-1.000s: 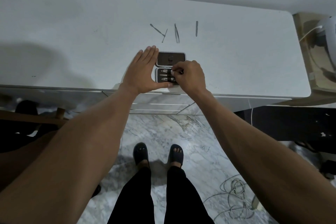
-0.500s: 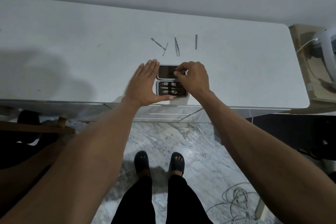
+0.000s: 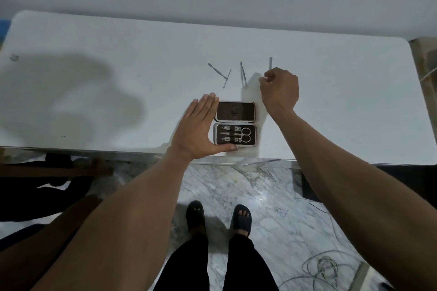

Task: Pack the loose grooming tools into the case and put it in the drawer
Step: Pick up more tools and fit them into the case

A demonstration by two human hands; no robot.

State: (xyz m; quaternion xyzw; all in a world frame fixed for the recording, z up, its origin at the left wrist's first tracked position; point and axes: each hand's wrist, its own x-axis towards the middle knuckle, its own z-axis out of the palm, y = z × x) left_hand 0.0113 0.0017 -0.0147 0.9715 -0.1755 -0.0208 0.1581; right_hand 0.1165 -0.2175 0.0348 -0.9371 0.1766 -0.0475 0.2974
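An open grooming case (image 3: pixel 235 147) lies near the front edge of the white table (image 3: pixel 118 82), its lid (image 3: pixel 235 111) flat behind the tray. Clippers and scissors sit in the tray. My left hand (image 3: pixel 198 130) rests flat against the case's left side, thumb along its front edge. Beyond the case lie loose tools: a spatula-tipped tool (image 3: pixel 216 70), a thin stick (image 3: pixel 227 78), tweezers (image 3: pixel 243 74) and a flat file (image 3: pixel 270 62). My right hand (image 3: pixel 280 88) is curled over the file's near end, hiding it; whether it is gripped does not show.
The wall stands right behind the table. A beige object (image 3: pixel 425 66) adjoins the table's right end. Dark wooden furniture (image 3: pixel 59 170) is at lower left. Coiled cables (image 3: pixel 324 267) lie on the marble floor to the right of my slippered feet.
My right hand left the case tray and moved away from me and to the right, up to the file. The left hand stayed against the case.
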